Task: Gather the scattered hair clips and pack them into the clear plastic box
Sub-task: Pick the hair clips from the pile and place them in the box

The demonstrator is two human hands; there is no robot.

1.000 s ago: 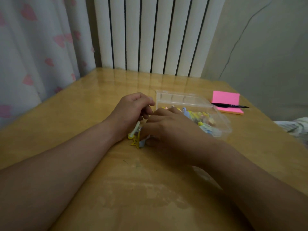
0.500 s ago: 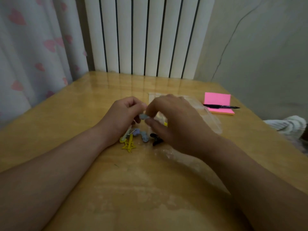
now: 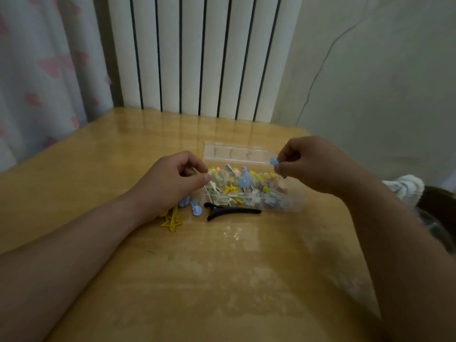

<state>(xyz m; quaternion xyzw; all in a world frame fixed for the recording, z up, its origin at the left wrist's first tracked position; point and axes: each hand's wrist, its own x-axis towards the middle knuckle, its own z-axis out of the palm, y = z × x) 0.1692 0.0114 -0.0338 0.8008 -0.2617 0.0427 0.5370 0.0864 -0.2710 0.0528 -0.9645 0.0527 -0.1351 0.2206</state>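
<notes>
We are mid-way through packing. Our right hand [image 3: 313, 166] hangs above the right end of the clear plastic box [image 3: 288, 204], its fingers [image 3: 280, 170] curled and pinching a small blue hair clip [image 3: 273, 161] between thumb and forefinger. The box sits near the middle of the wooden desk [image 3: 222, 280], its lid [image 3: 234, 153] folded back toward the far edge, and it is already heaped with little coloured clips.

Our left hand [image 3: 172, 182] rests at the left end of the box with the fingers curled and the thumb meeting the forefinger. We cannot tell whether it grips the rim, a clip, or nothing.

On the desk just in front of the box lie a long black alligator clip [image 3: 230, 211], two round blue clips [image 3: 196, 209] and a yellow star-shaped clip [image 3: 171, 219], the last partly under our left wrist.

We judge the step in hand to be dropping the pinched clip in. That calls for lowering it over the pile and letting go. The loose ones along the near side then need gathering; the long black one probably has to go in lengthwise.
</notes>
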